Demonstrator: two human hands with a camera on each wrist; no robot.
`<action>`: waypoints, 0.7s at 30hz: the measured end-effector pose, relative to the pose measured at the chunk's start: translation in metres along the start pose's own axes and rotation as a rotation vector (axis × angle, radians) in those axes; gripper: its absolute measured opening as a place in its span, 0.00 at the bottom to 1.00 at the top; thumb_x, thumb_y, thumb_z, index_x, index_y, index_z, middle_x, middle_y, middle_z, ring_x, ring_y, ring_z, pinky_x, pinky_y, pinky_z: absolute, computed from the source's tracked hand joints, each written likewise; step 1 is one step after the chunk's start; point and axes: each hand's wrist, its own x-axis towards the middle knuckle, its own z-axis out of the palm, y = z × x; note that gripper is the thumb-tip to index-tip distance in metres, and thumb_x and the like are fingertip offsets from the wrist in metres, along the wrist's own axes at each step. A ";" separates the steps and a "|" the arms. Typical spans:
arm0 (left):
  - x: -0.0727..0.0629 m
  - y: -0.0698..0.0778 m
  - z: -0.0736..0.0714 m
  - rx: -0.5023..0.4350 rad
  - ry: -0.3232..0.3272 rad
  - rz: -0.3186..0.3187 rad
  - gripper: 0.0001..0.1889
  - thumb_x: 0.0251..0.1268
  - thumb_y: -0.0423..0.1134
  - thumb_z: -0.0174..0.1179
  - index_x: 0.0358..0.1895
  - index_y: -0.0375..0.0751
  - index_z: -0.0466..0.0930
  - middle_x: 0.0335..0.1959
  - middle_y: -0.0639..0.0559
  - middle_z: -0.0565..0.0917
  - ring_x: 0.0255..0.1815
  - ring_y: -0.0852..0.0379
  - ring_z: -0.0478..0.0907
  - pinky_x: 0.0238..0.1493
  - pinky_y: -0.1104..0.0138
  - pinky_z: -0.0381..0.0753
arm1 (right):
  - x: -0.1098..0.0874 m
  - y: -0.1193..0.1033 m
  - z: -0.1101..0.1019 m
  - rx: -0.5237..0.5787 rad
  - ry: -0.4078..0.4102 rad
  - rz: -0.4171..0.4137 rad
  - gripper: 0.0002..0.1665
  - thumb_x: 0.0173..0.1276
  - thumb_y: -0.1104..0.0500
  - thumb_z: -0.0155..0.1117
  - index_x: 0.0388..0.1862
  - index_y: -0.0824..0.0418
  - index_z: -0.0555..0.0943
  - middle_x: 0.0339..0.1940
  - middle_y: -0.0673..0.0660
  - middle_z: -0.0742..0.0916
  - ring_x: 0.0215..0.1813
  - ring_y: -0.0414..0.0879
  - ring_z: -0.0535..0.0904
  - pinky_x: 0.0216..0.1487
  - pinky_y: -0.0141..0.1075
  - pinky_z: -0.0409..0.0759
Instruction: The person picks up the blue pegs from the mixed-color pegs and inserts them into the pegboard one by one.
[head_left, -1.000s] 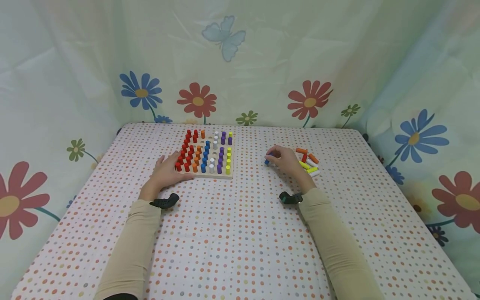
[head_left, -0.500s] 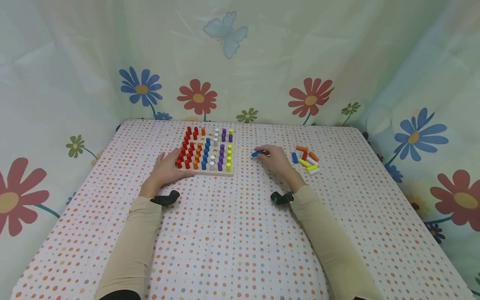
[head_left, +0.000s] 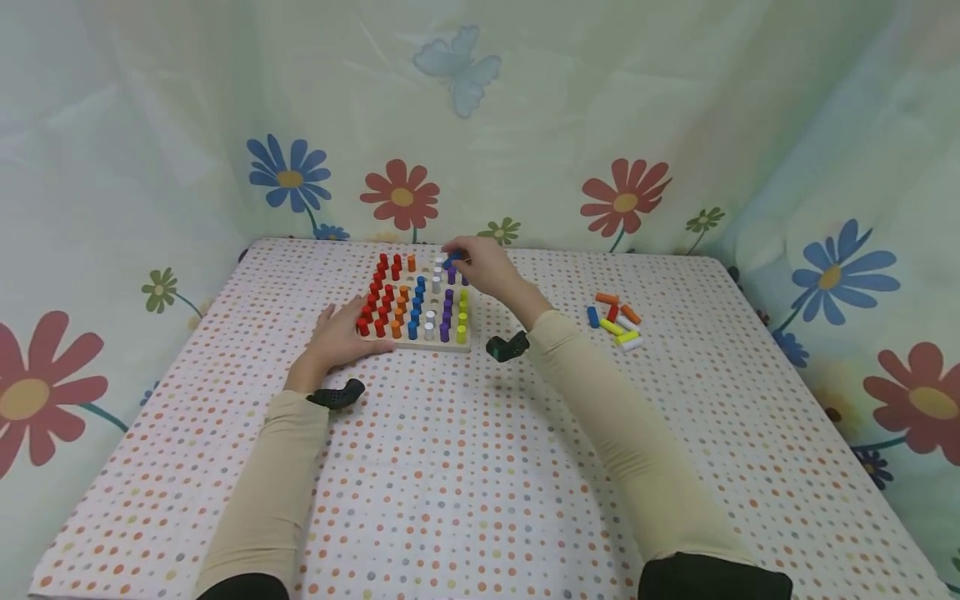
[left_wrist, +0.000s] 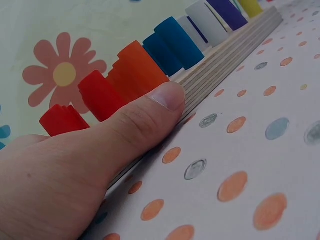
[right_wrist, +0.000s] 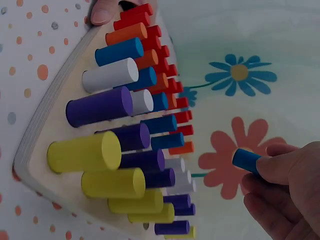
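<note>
A wooden pegboard (head_left: 442, 347) stands on the dotted cloth with rows of red, orange, blue, white, purple and yellow pegs upright in it. My left hand (head_left: 339, 335) holds its near left corner, the thumb (left_wrist: 145, 120) lying along the front edge in the left wrist view; its other fingertips are partly hidden. Above the far right part of the board, my right hand (head_left: 487, 268) pinches a blue peg (right_wrist: 246, 161) between thumb and fingers. That peg is tilted and apart from the board in the right wrist view. Several holes at the back of the board show no peg.
Right of the board lies a loose pile of pegs: a blue peg (head_left: 592, 317), a red peg (head_left: 613, 312), orange pegs (head_left: 607, 297), yellow pegs (head_left: 611, 327) and white pegs (head_left: 632, 343). A flowered curtain (head_left: 525, 100) hangs behind the table.
My right hand has carried the blue peg leftward and away from me, from beside the pile to above the board's back. The left hand keeps its place at the corner.
</note>
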 end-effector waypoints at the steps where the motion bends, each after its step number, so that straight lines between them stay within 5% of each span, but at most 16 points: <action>1: 0.001 0.000 0.001 -0.003 -0.002 0.002 0.69 0.31 0.84 0.55 0.75 0.39 0.49 0.76 0.41 0.54 0.77 0.43 0.49 0.75 0.45 0.31 | 0.006 -0.005 0.003 -0.039 -0.021 -0.009 0.18 0.73 0.60 0.54 0.60 0.57 0.76 0.55 0.55 0.83 0.54 0.46 0.79 0.58 0.37 0.79; 8: 0.002 0.002 0.004 -0.015 0.010 0.009 0.69 0.31 0.84 0.55 0.75 0.39 0.50 0.76 0.41 0.55 0.77 0.44 0.50 0.75 0.45 0.32 | 0.038 -0.024 0.021 -0.255 -0.084 -0.021 0.17 0.72 0.63 0.53 0.56 0.59 0.81 0.53 0.57 0.83 0.55 0.48 0.78 0.61 0.38 0.77; 21: 0.000 0.000 0.000 -0.010 0.010 0.012 0.67 0.33 0.84 0.54 0.75 0.40 0.52 0.76 0.43 0.55 0.77 0.46 0.50 0.75 0.46 0.32 | 0.053 -0.020 0.040 -0.278 -0.160 0.106 0.19 0.71 0.68 0.52 0.59 0.61 0.78 0.57 0.58 0.81 0.61 0.50 0.75 0.66 0.40 0.72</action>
